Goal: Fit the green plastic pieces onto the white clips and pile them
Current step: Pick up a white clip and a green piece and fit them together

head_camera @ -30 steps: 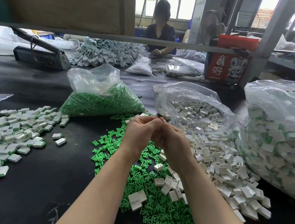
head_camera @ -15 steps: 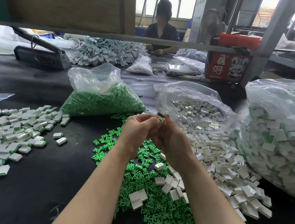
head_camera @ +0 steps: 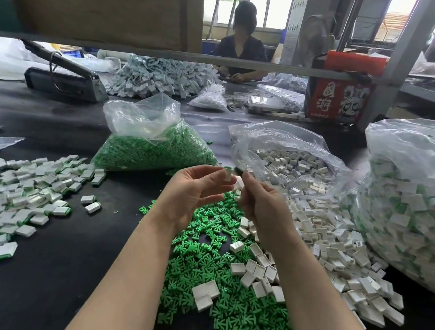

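Pinching a white clip (head_camera: 227,174) at its fingertips, the left hand (head_camera: 195,193) holds it up above the loose green pieces (head_camera: 210,264) on the black table (head_camera: 72,244). A sliver of green shows at the clip's top edge, so a piece looks seated in it, though I cannot tell how fully. The right hand (head_camera: 260,202) sits just beside the clip, fingers curled; whether it grips anything is hidden from this angle.

Judging progress: to the left of the green spread, the pile of finished clips (head_camera: 16,200) is already broad, white with green edges showing. Right of the green spread, a big heap of bare clips (head_camera: 335,254) waits, and beyond it an open bag of clips (head_camera: 290,166) is far from empty. Behind the green spread, a bag of green pieces (head_camera: 154,151) sits bulging. At far right, a huge bag (head_camera: 412,208) holds white-and-green parts, seemingly assembled stock. My read: plenty done, far more left, and this clip looks ready to join the pile.
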`<state>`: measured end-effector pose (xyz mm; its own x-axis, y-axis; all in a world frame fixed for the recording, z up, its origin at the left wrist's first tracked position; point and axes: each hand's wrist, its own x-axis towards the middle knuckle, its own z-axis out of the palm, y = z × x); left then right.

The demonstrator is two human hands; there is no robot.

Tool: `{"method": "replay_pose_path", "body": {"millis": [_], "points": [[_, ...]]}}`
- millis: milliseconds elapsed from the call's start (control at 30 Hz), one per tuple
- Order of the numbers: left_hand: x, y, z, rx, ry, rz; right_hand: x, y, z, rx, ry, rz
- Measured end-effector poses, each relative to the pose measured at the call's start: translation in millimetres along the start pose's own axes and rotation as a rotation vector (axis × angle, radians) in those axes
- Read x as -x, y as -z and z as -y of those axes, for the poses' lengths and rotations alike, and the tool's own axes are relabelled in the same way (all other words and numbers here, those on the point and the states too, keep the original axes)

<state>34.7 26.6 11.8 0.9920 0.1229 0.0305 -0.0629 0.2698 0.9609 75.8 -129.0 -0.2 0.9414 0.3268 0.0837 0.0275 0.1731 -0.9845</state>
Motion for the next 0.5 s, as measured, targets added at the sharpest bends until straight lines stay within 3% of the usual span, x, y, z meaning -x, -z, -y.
{"method": "replay_pose_path", "body": {"millis": [133,300,500], "points": [[-1.3,24.4,-2.3,-0.106,0.012,-0.158,-0.5,0.6,-1.7,0.119,0.063,-0.059],[3.2,82.7,12.2,-0.648,-0.075,-0.612,-2.2,2.3,-3.5,0.451,0.152,-0.038],[12.1,115.8,18.6,-1.18,0.112,-0.96,-2.7,5.2,-5.3,0.861,0.154,0.052]]}}
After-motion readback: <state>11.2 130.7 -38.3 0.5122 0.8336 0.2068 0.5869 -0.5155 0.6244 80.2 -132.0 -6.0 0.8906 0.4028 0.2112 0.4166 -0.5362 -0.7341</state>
